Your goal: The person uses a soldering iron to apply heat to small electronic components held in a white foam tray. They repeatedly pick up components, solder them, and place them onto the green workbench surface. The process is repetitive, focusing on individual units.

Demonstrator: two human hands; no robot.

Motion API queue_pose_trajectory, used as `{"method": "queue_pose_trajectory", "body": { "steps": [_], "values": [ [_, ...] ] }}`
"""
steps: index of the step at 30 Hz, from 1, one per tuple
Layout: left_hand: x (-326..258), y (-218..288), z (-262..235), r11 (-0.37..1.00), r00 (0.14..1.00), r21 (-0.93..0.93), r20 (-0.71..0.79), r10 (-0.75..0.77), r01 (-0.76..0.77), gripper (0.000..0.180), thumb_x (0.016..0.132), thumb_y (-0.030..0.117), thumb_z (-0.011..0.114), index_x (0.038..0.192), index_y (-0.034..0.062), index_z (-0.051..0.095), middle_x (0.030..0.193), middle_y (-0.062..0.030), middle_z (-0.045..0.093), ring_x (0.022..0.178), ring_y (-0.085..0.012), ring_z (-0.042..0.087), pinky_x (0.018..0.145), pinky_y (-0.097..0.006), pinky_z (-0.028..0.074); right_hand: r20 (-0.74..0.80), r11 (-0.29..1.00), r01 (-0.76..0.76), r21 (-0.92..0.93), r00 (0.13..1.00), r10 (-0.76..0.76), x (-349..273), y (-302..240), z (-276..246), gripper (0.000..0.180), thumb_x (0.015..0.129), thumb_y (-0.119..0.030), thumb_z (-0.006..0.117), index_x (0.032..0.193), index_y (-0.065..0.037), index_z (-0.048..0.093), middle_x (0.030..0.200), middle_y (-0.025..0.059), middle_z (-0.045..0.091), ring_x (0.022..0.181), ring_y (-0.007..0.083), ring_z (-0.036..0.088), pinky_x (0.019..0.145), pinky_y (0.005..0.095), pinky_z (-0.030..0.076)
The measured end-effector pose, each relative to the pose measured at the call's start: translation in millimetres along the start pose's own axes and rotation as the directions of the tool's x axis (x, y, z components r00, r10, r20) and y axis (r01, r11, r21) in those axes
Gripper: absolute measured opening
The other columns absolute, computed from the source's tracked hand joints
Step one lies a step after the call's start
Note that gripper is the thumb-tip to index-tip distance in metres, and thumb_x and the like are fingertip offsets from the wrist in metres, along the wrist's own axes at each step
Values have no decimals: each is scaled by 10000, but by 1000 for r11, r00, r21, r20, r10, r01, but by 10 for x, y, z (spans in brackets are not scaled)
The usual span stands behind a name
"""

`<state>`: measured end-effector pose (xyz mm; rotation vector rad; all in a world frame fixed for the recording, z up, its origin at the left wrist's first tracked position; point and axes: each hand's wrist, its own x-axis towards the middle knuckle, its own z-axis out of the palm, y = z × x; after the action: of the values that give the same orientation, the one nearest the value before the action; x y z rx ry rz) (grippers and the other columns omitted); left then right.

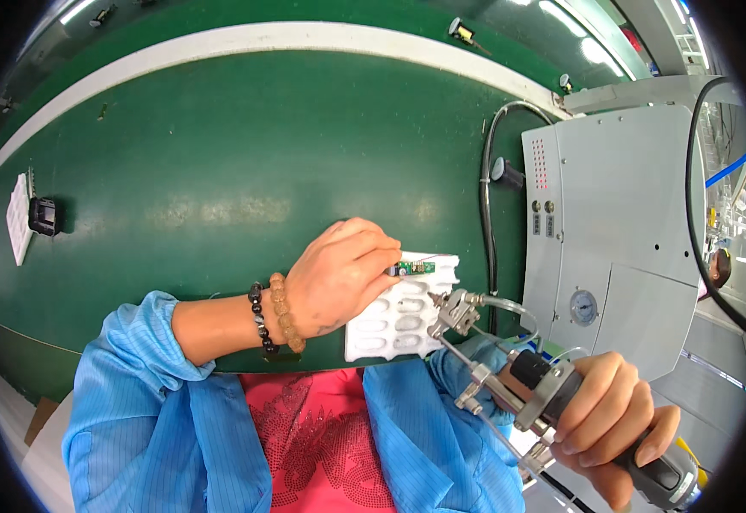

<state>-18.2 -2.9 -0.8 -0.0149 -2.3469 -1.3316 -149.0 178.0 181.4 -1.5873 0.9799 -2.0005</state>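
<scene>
A small green board [413,268] is pinched between the fingertips of the left hand [339,278]; the grip is narrow and closed on one end of the board; the board is held at the upper edge of a white tray [394,321], above its pockets; whether it rests on the tray rim or is held just clear cannot be told.

The tray is seen to lie on the green bench [219,162] near the front edge; its moulded oval pockets appear empty as far as can be made out; part of the tray is covered by the left hand.

A handheld tool [553,398] with a dark grip and a metal front assembly is held in the right hand [612,419]; the fingers are wrapped fully around the handle; clear tubing is seen running from the metal head [454,312]; the head is placed just beside the right edge of the tray, near the board but apart from it.

A grey machine [612,222] with a round gauge is noted at the right, with a black cable [486,197] beside it; a small black object [44,215] and a white sheet [18,218] are noted at the far left.

Progress, as judged: board picked up and presented; tool gripped and brought near; contact between tool and board not yet made; the work on the board appears left to do.
</scene>
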Motion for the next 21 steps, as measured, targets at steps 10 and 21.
{"method": "queue_pose_trajectory", "body": {
  "steps": [10,21],
  "values": [
    [881,-326,-1010,957,992,264,-81,-100,118,269,796,184,785,992,11,721,954,-150,703,890,-305,659,814,-380,510,-26,999,-23,-22,999,23,-75,-10,-83,442,882,-377,740,1099,-84,491,713,15,526,515,125,529,461,250,475],
    [2563,-1536,-628,811,984,558,81,158,-176,397,888,212,673,1233,31,598,1286,-173,607,1216,-338,550,1059,-414,434,-89,1000,-3,-8,996,3,-18,69,-78,391,872,-304,766,1036,-65,505,691,28,535,493,126,531,446,252,481]
  ]
}}
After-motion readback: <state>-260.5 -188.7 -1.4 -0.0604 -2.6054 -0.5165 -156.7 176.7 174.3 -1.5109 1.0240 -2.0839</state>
